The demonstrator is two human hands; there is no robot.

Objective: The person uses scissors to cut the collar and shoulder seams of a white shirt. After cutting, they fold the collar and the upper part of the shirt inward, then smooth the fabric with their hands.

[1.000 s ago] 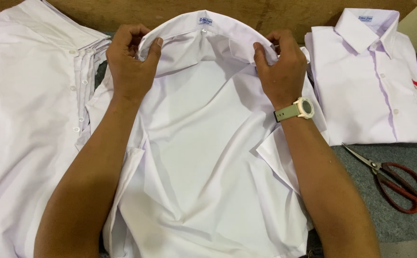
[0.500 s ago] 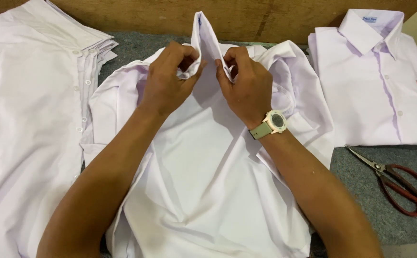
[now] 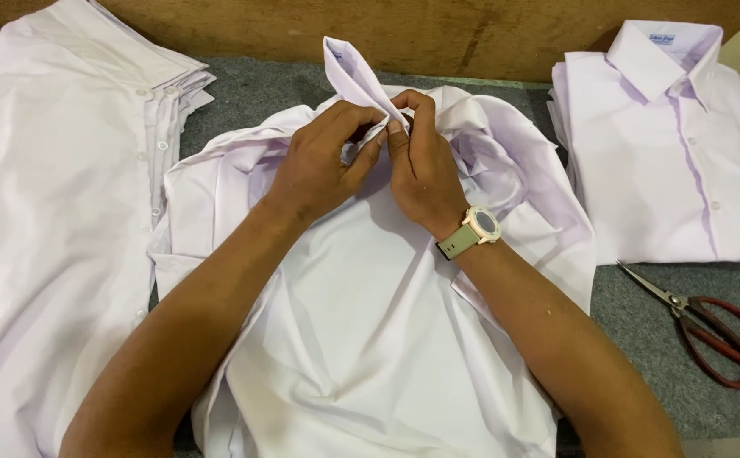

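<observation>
Shirts are taking up nearly everything I am looking at through the head camera: a broad stack of unfolded white shirts (image 3: 56, 212) is lying on the left, a neatly folded shirt pile (image 3: 667, 161) is sitting on the right against the wooden backboard (image 3: 472, 34), and between them a loose white shirt (image 3: 370, 339) is spreading over the grey felt table (image 3: 641, 314), back side up as far as I can judge. I am reading the step in hand as the closing of the collar: the collar (image 3: 349, 72) is standing up in a point above the knuckles, and both hands are meeting at its base. My left hand (image 3: 323, 165) is pinching the cloth with thumb and forefinger closed tight on the collar front, and my right hand (image 3: 421, 165), wearing a pale wristwatch (image 3: 478, 229), is doing the same from the other side, fingertips touching those of the left. I cannot tell whether a button is between them; it is hidden by the fingers. In my judgement the next move is calling for small, steady fingertip work at that one spot, holding both edges level so that the collar does not twist, before anything else on the shirt is being handled. Red-handled scissors (image 3: 709, 326) are lying well apart at the lower right, untouched.
</observation>
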